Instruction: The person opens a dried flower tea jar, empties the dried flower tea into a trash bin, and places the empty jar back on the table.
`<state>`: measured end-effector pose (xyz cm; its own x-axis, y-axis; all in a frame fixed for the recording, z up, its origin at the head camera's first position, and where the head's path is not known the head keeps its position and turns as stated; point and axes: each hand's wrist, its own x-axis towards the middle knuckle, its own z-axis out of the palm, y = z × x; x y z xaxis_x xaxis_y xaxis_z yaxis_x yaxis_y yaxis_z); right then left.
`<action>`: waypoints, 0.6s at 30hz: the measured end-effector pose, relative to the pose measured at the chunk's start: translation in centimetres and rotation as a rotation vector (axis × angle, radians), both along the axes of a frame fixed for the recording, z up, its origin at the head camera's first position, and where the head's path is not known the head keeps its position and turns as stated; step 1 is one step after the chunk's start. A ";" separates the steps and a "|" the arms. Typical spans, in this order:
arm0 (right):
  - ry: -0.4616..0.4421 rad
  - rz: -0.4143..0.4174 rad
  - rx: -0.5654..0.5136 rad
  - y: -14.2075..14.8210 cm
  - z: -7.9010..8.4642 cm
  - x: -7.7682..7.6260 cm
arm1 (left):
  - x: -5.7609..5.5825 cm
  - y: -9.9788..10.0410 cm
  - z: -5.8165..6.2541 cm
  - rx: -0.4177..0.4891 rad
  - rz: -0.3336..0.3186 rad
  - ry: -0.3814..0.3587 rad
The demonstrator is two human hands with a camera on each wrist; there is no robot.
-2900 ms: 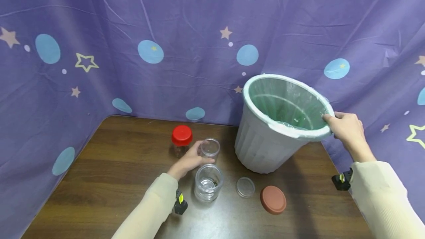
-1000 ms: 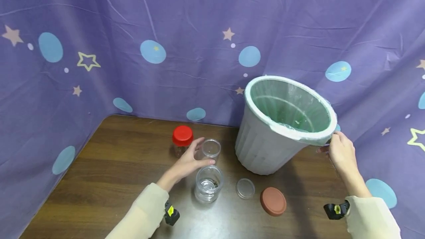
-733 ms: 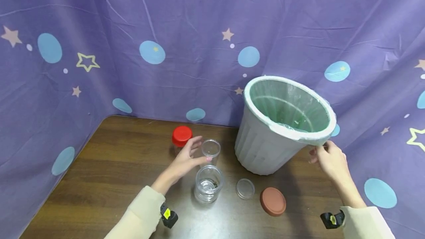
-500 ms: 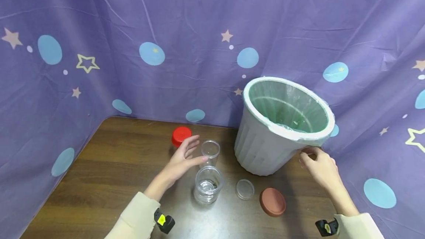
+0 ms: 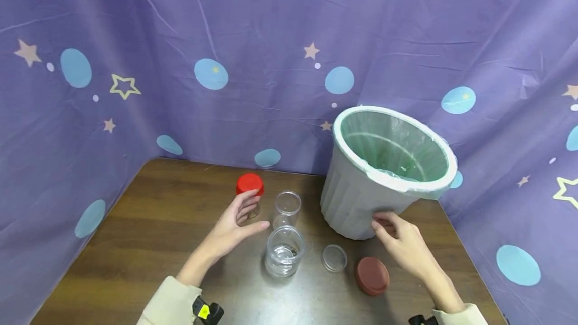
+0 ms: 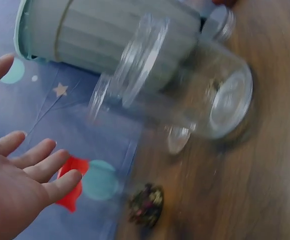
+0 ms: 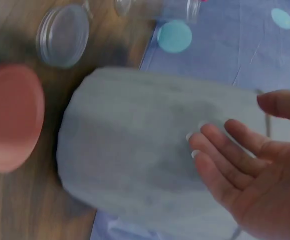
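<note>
Bin [image 5: 361, 199]: you no longer hold it. It stands tilted on the counter [image 5: 149, 224], its lined rim leaning toward the backdrop corner, and your right hand [image 5: 399, 245] has come off that rim and dropped down the near side. The hand now hovers low by the bin's ribbed wall, fingers spread and relaxed, gripping nothing; the right wrist view shows the open palm facing the wall [image 7: 149, 150], and I cannot tell whether a fingertip touches it. My read: the bin is placed and that hand is free for the lids.

Large clear jar [image 5: 283, 251]: uncapped, upright, just off the thumb side of your left hand [image 5: 235, 224]. That hand has drawn back toward you and sits open, fingers loosely apart, touching nothing.

Small clear jar [image 5: 287, 208]: uncapped, beyond the large one, just past your left fingertips.

Red-capped jar [image 5: 249, 192]: closed, right at those fingertips, possibly brushed by them.

Brown lid [image 5: 372, 276]: flat on the counter, under and just short of your right hand.

Clear lid [image 5: 334, 258]: flat, between the brown lid and the large jar.
</note>
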<state>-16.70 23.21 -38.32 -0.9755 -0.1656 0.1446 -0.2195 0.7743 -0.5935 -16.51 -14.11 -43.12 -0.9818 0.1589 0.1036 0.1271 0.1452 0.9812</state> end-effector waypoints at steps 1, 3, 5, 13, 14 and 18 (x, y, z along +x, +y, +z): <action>0.005 0.022 -0.015 -0.4 -0.1 0.0 | 0.0 -0.2 0.1 -0.034 0.003 0.017; 0.024 0.080 -0.024 -1.2 -0.3 -0.1 | 0.0 -0.4 0.3 -0.107 0.010 0.052; 0.051 0.148 -0.015 -2.1 -0.6 -0.1 | 0.0 -0.7 0.5 -0.177 0.018 0.076; 0.164 0.250 0.057 -4.2 -1.6 -0.7 | 0.1 -1.0 0.9 -0.383 0.068 0.130; 0.162 0.254 0.055 -4.3 -1.6 -0.7 | 0.1 -1.1 0.9 -0.391 0.072 0.129; 0.152 0.262 0.046 -4.8 -2.0 -1.0 | 0.0 -1.4 0.8 -0.402 0.098 0.117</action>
<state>-17.71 18.42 -40.36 -0.8663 -0.4188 0.2724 -0.4992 0.7049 -0.5038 -16.49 -15.55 -42.33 -0.9797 0.1155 0.1639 0.2004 0.5303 0.8238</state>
